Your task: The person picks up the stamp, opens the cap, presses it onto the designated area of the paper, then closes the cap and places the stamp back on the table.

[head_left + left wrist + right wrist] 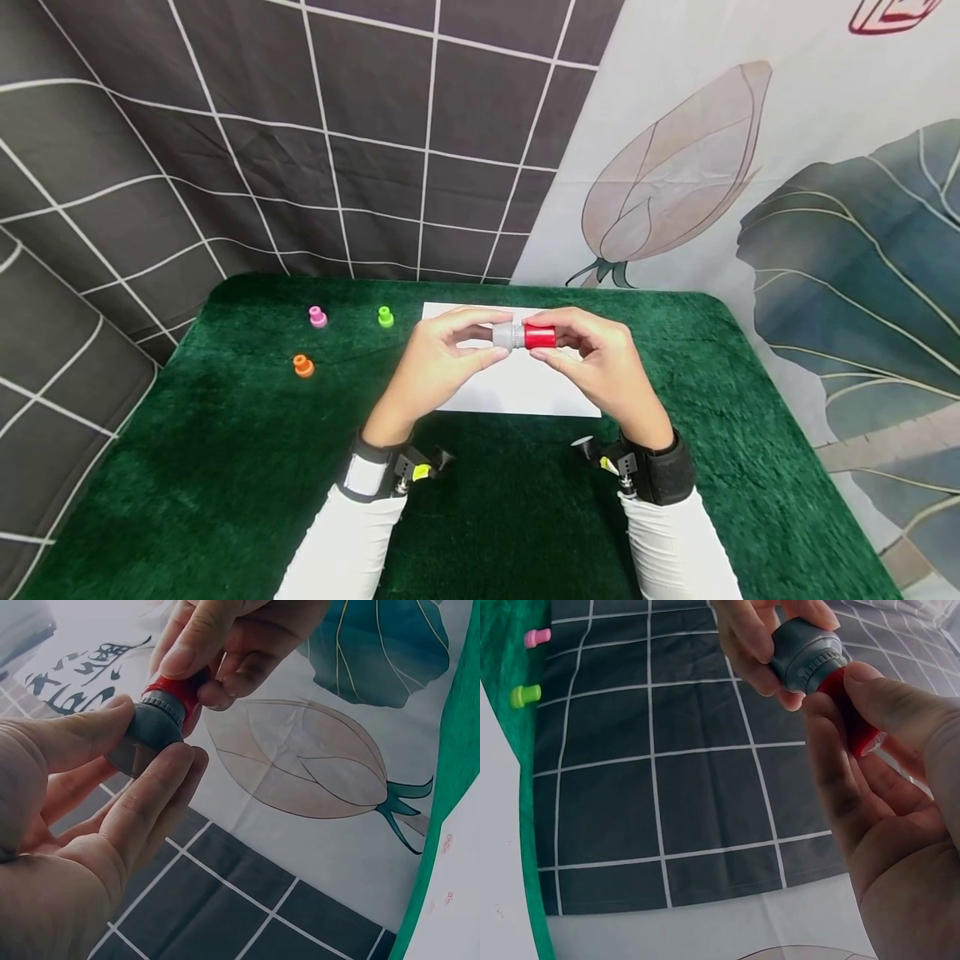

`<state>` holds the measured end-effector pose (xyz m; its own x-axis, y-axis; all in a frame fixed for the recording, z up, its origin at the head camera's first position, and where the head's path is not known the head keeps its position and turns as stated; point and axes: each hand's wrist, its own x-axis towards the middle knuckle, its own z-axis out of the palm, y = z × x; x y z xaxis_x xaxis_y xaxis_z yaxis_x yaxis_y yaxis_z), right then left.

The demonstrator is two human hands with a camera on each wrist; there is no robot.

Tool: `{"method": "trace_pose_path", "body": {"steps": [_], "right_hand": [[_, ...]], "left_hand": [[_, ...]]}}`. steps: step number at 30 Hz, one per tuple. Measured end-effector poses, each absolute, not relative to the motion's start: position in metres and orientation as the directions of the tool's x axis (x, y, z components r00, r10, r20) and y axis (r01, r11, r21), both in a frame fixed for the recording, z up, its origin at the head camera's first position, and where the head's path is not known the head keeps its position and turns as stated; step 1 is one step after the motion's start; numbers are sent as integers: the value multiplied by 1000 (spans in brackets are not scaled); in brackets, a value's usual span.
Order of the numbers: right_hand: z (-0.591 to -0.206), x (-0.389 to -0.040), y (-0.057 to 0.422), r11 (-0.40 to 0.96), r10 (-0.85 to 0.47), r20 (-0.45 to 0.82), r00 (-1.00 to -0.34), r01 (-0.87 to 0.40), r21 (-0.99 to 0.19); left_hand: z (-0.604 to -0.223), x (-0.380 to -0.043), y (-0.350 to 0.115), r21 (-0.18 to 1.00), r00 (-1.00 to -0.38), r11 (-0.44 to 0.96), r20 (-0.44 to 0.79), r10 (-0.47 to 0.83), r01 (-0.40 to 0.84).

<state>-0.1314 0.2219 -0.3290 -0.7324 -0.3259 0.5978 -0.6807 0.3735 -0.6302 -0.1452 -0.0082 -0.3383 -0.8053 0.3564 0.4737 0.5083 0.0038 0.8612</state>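
Note:
Over the sheet of white paper [517, 387], both hands hold one small cylinder that looks like a stamp [540, 336], grey at one end and red at the other. My left hand [435, 358] pinches the smooth grey end [146, 735] between thumb and fingers. The red end [847, 712] is pinched by my right hand [600, 358]. A ridged grey collar [823, 669] shows between the two grips, and the grey part is wider than the red. In the right wrist view the tip of the red end looks clear and shiny.
Small stepped plastic pieces stand on the green cloth [225, 467] to the left: a pink one [318, 317], a green one [386, 317] and an orange one [303, 366]. Faint red prints [448, 844] mark the paper. Hanging fabric [375, 167] borders the table's back.

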Motion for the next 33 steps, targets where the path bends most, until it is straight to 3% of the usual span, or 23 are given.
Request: {"method": "trace_pose_path", "body": {"steps": [13,23,29,33], "right_hand": [[-311,-120,212,398,-305,632,-712,-699,-595],[-326,-129,218,433,-285,642,-712,-693,-576],[-321,-128,221,425,-279,666,-692,-711,-560],[-304,-119,232,460,-174,706,-687,-690,-558]], "left_hand": [[-341,-147,-7,857,-795,-53,498,346,513],[-340,-144,-2,855,-795,-75,506,335,513],[-340,-145,-2,863,-823,-72,500,269,500],[-335,-150,-23,847,-836,-56,531,138,528]]}}
